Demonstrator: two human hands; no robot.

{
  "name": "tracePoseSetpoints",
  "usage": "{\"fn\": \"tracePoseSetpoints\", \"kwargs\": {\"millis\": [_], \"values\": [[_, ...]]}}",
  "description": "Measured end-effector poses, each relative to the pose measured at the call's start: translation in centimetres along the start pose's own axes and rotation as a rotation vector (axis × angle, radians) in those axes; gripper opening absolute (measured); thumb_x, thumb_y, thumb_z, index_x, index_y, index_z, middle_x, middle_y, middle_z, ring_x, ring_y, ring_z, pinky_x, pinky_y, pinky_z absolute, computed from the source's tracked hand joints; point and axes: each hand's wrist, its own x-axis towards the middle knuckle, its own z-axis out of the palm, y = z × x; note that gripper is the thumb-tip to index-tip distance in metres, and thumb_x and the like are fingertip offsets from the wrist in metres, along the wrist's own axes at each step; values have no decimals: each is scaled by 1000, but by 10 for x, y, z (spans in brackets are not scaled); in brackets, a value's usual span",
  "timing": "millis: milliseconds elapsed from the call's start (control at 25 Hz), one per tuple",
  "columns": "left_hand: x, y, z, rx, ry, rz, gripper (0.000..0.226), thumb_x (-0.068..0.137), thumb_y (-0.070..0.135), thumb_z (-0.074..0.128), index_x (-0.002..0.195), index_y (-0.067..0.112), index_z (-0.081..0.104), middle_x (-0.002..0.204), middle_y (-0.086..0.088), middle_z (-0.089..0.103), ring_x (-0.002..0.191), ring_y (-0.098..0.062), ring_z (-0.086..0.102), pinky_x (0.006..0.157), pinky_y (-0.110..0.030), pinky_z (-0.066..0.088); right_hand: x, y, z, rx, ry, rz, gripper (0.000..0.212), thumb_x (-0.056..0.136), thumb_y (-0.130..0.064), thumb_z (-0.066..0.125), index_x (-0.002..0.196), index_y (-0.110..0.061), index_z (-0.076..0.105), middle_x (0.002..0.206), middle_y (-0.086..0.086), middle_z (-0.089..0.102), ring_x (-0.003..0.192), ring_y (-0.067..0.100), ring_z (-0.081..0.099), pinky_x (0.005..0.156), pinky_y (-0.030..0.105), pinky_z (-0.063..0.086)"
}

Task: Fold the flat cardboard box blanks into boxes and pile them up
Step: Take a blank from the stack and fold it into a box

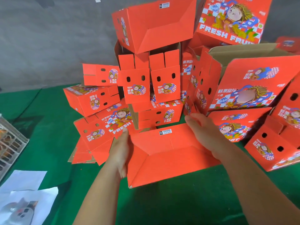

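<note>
A red cardboard box (165,156) lies in front of me on the green table, its folded bottom facing up with a barcode sticker near the far edge. My left hand (121,153) presses flat against its left side, fingers straight. My right hand (204,133) lies across its right top edge, fingers stretched toward the far corner. Behind it rises a pile of folded red boxes (155,88), one box (154,25) perched on top. Flat red blanks (90,146) lie fanned out on the left.
More printed red boxes (248,91) lean at the right, some in a brown carton (243,51). A grey plastic crate (9,143) stands at the left edge. White paper sheets (27,192) lie at the lower left on the green cloth (178,205).
</note>
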Motion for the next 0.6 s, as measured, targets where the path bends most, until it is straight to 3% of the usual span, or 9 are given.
{"fn": "tracePoseSetpoints", "kwargs": {"millis": [40,120,160,240,320,440,520,600], "values": [[-8,11,-2,-1,-17,57,34,109,25,47,82,16,67,105,-5,68,62,-15,71,47,-17,49,-3,-4,-6,47,52,-15,61,78,-81,52,126,-44,63,131,-5,56,120,10,55,100,41,50],[-14,33,0,-15,-54,165,18,105,3,45,98,13,59,120,-10,53,83,-21,62,62,-20,49,-4,-17,-24,378,138,-18,28,87,-60,64,106,-41,73,113,-6,67,95,-1,65,75,28,58],[-21,44,1,-3,-67,224,23,103,-2,44,112,13,59,124,-8,55,89,-22,61,68,-21,50,-3,-27,-35,567,118,33,18,90,-49,67,99,-36,76,105,-3,72,87,4,70,68,28,59],[-39,56,5,1,-79,433,59,94,-8,44,139,29,53,135,4,62,107,-20,65,83,-31,53,-3,-41,-49,719,7,108,16,95,-36,67,98,-27,79,93,0,79,74,12,75,60,28,59],[-46,66,11,61,-60,645,78,83,-9,49,148,36,45,135,13,66,123,-11,63,86,-26,54,-5,-48,-52,617,-42,4,16,98,-26,67,110,-25,76,96,-4,81,80,8,76,65,25,58],[-45,82,18,53,-70,792,87,69,0,49,149,32,43,140,19,63,127,3,58,88,-13,51,-9,-63,-59,539,155,-216,21,97,-26,70,114,-38,72,113,-15,77,100,-2,72,85,23,52],[-42,91,20,69,-67,783,89,76,2,53,158,32,32,154,16,49,133,8,51,99,-15,47,-14,-77,-68,497,223,-372,33,97,-30,71,127,-43,66,128,-18,70,116,-3,65,97,23,48],[-44,97,23,142,-101,679,76,94,7,60,160,32,30,153,8,52,122,4,61,106,-32,49,-16,-87,-77,426,267,-527,41,99,-29,69,138,-38,61,134,-18,67,124,-1,62,104,26,47]]}}
